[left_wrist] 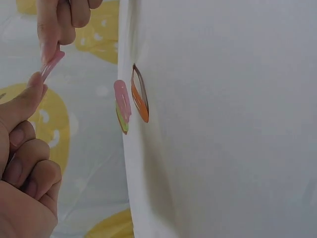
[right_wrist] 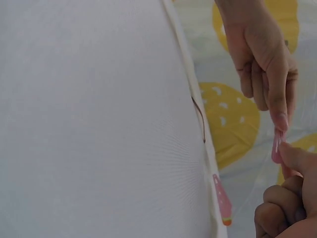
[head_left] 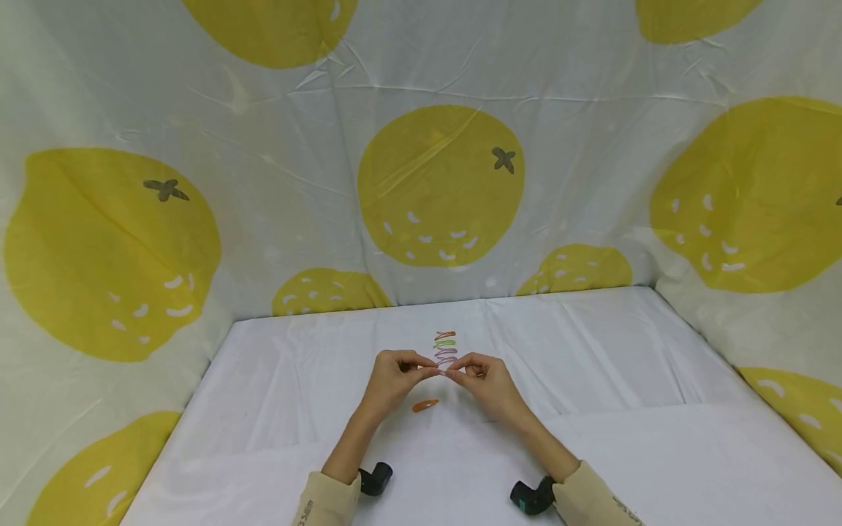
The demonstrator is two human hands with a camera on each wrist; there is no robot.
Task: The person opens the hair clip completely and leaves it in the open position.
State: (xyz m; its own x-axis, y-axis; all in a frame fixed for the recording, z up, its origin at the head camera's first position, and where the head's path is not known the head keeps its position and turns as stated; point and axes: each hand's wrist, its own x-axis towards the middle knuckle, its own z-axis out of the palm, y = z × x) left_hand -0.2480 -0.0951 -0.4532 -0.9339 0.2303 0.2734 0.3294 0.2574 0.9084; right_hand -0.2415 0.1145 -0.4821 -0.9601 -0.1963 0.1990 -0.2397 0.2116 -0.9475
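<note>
A pink snap hair clip (left_wrist: pixel 53 64) is held up between my two hands. The thumb and index finger of my left hand (head_left: pixel 392 376) pinch one end, and those of my right hand (head_left: pixel 490 381) pinch the other. In the right wrist view the clip (right_wrist: pixel 277 151) shows partly behind the fingertips. Just beyond the hands, a short column of clips lies on the table: pinkish ones (head_left: pixel 446 351) nearest, then a green clip (head_left: pixel 445 342), then an orange clip (head_left: pixel 447 334) at the far end. Another orange clip (head_left: pixel 425 405) lies closer to me, below the hands.
A white cloth (head_left: pixel 631 453) with soft creases covers the table. Behind and at both sides hangs a pale curtain (head_left: pixel 579 175) printed with large yellow fruit. Black angled pieces (head_left: pixel 378 479) sit at both wrists, by the beige sleeves (head_left: pixel 329 500).
</note>
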